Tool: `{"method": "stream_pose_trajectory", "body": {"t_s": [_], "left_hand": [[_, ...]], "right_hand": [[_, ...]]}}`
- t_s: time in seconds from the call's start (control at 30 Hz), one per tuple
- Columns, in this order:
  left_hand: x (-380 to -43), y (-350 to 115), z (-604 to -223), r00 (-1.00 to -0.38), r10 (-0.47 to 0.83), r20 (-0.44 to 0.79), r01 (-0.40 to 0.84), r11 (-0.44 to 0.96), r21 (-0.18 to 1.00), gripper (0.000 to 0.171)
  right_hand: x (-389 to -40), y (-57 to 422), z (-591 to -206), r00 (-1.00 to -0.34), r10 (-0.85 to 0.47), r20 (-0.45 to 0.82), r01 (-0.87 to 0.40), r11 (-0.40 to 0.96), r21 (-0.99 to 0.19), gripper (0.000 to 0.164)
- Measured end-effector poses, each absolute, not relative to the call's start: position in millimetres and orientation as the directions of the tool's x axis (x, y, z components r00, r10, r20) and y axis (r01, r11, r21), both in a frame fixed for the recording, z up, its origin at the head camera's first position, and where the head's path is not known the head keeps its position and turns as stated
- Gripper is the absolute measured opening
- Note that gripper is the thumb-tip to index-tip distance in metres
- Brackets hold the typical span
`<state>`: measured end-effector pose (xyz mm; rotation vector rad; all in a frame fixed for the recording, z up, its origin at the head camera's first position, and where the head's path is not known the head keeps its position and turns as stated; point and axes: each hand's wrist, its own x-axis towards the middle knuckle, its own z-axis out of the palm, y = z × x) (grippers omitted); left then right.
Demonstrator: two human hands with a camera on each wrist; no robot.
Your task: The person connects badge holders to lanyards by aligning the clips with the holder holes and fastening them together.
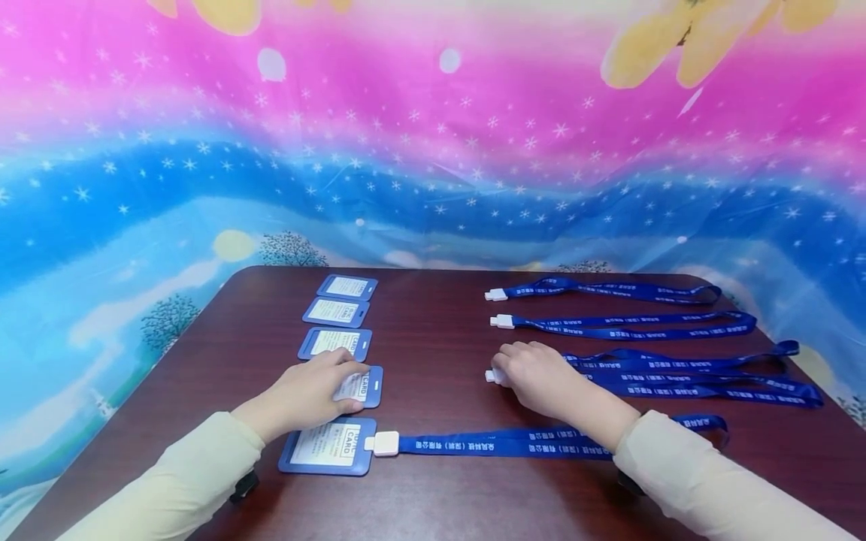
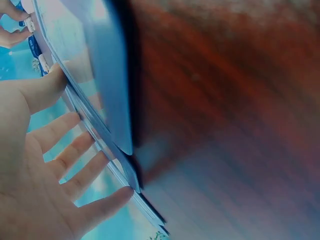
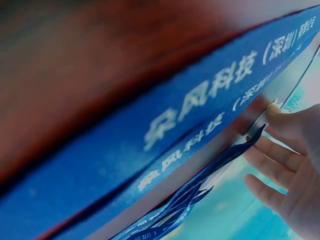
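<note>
Left hand (image 1: 307, 391) across badge holder (image 1: 358, 389), right hand (image 1: 534, 376) at white clip (image 1: 492, 376).
On the bench (image 1: 433, 361), we see left thumb and forefinger, set apart, grip the holder's edges, its left end hidden. Right thumb and fingertips pinch the clip, mostly covered. The nearest lanyard (image 1: 467, 444) passes beneath the right forearm (image 1: 598, 409), partly hidden.

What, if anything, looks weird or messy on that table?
The blue strap bundle beside the right hand looks messiest: its bands overlap and spread apart, while the strap just behind lies neater. I see nothing spilled or broken.
</note>
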<state>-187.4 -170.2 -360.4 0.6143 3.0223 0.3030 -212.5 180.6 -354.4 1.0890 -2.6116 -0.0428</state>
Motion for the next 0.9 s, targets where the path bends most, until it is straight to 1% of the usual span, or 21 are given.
{"method": "stream_pose_trajectory", "body": {"t_s": [0.23,0.6,0.8,0.9], "left_hand": [[-188.1,-169.4,-361.1,-0.924,0.382,0.003,0.374,0.904,0.207,0.057],[-186.7,-169.6,-361.4,-0.923,0.385,0.01,0.379,0.902,0.209,0.057],[-186.4,-169.5,-361.3,-0.92,0.391,0.011,0.386,0.901,0.2,0.057],[-186.2,-169.7,-360.9,-0.92,0.392,0.012,0.387,0.901,0.196,0.057]], "right_hand": [[-208.3,177.0,-351.9,-0.643,-0.718,0.268,-0.709,0.69,0.145,0.024],[-200.7,148.7,-345.3,-0.646,-0.745,0.165,-0.725,0.667,0.173,0.026],[-201.0,131.6,-342.1,-0.651,-0.752,0.104,-0.727,0.656,0.201,0.026],[-201.9,121.7,-341.4,-0.642,-0.762,0.08,-0.732,0.641,0.229,0.026]]}}
